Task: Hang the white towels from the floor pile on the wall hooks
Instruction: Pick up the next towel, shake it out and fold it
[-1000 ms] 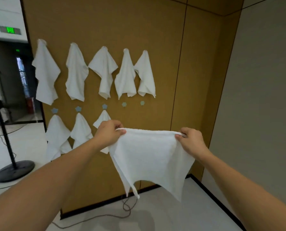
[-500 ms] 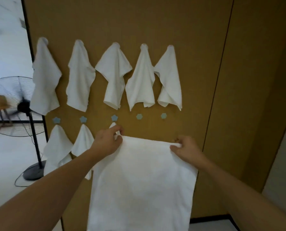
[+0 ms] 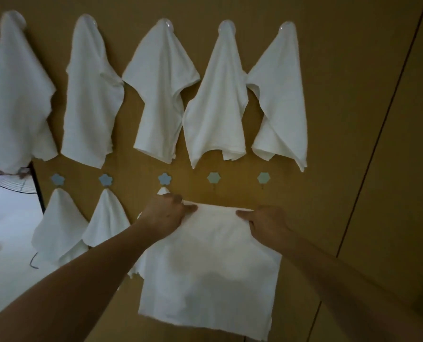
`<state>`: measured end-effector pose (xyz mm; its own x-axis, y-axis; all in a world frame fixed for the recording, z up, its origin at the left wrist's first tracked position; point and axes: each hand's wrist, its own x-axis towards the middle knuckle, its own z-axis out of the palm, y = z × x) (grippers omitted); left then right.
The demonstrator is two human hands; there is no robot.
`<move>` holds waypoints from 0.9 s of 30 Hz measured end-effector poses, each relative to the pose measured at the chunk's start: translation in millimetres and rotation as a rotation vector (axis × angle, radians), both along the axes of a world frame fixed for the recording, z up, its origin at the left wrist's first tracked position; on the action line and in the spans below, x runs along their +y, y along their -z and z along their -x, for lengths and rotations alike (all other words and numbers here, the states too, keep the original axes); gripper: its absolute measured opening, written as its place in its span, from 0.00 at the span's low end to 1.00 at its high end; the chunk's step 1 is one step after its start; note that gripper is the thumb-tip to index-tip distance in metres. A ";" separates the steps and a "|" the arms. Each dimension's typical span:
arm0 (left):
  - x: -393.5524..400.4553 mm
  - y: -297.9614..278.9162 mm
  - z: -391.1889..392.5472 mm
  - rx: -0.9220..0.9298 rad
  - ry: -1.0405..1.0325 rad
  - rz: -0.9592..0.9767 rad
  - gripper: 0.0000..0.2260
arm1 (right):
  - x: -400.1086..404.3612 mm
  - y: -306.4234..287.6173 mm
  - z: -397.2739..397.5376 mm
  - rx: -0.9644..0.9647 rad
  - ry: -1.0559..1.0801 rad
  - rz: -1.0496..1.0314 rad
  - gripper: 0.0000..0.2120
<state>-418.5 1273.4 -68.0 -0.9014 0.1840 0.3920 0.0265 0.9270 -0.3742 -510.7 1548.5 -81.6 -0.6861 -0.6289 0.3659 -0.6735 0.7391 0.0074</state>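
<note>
A white towel (image 3: 210, 267) hangs flat in front of the brown wall, held by its top edge. My left hand (image 3: 165, 213) pinches the top left corner and my right hand (image 3: 267, 222) pinches the top edge further right. Just above the towel's edge are two bare green hooks, one (image 3: 213, 178) between my hands and one (image 3: 263, 178) above my right hand. The blue hook (image 3: 165, 178) above my left hand carries a towel mostly hidden behind my hand.
Several white towels (image 3: 215, 102) hang in the upper row of hooks. Two more (image 3: 60, 225) hang at lower left. A standing fan (image 3: 10, 183) shows past the wall's left edge. A dark seam (image 3: 383, 119) runs down the wall panel at right.
I have stepped closer to the wall, so the hooks fill the view. My hands carried the towel up and forward until its top edge sits just under the lower row of hooks.
</note>
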 end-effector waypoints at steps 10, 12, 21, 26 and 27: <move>-63.8 14.3 180.0 -0.018 -0.105 0.064 0.22 | -68.8 0.7 166.5 0.048 0.064 -0.119 0.24; -68.4 29.4 197.4 -0.027 -0.088 0.075 0.22 | -77.4 10.3 182.8 0.015 0.076 -0.065 0.23; -11.2 132.1 204.6 0.251 0.158 -0.747 0.08 | -119.9 129.6 161.7 -0.319 0.016 0.750 0.14; 23.9 153.3 208.5 0.289 -0.129 -1.486 0.11 | -139.2 148.8 155.3 -0.499 0.025 0.951 0.12; 25.1 152.5 206.1 0.308 -0.135 -1.445 0.11 | -140.7 148.8 156.8 -0.524 0.010 0.958 0.12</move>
